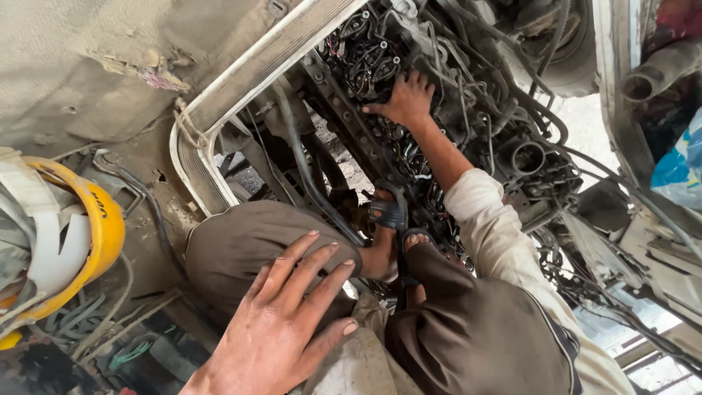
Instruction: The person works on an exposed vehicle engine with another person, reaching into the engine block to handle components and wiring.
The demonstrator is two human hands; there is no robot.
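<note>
Apparently bracing while probing: left hand [281, 333] lies spread flat on the brown-trousered knee [248, 245] below the engine [409, 95], right hand [406, 99] presses spread fingers on the engine's wiring, grasp uncertain; next move needs steady footing.

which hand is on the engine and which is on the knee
The right hand, arm stretched out in a pale sleeve, rests on the oily engine. The left hand lies flat, fingers spread, on the brown-trousered knee.
</note>
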